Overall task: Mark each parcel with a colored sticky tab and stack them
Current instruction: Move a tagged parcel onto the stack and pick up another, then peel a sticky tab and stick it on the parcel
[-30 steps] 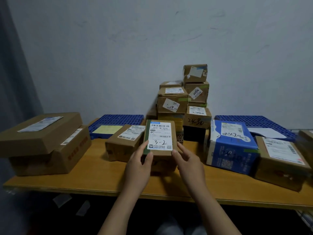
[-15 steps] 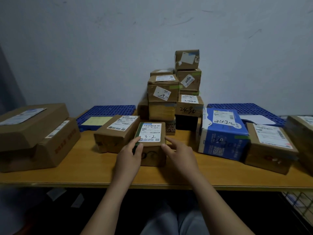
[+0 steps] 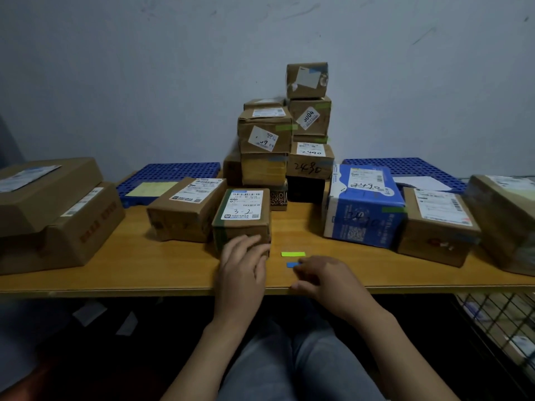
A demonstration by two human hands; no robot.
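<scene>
Brown cardboard parcel with a white shipping label handwritten "3-2" (image 3: 241,215) sits on the wooden table (image 3: 144,270), near its front edge and just beside a longer brown cardboard box (image 3: 185,209) on its left. The left hand (image 3: 243,264) rests against the parcel's near face, fingers loosely spread and laid on the cardboard, not wrapped round it. To the right of the parcel two small sticky tabs lie flat on the wood: a lime-green rectangular tab (image 3: 293,254) and, nearer the person, a blue rectangular tab (image 3: 292,264). The right hand (image 3: 324,277) lies low on the table, its bent fingertips at the blue tab's right end and its thumb apart by the table edge; whether the tab is lifted at all I cannot tell.

The step in hand looks like picking a tab to mark this parcel. To do it well, peel the tab up from one end with a fingernail, keep the left hand bracing the parcel so that it does not slide, and press the tab on bare cardboard clear of the barcode. The tall pile of taped brown parcels (image 3: 289,140) against the wall looks uneven, so place this one gently.
</scene>
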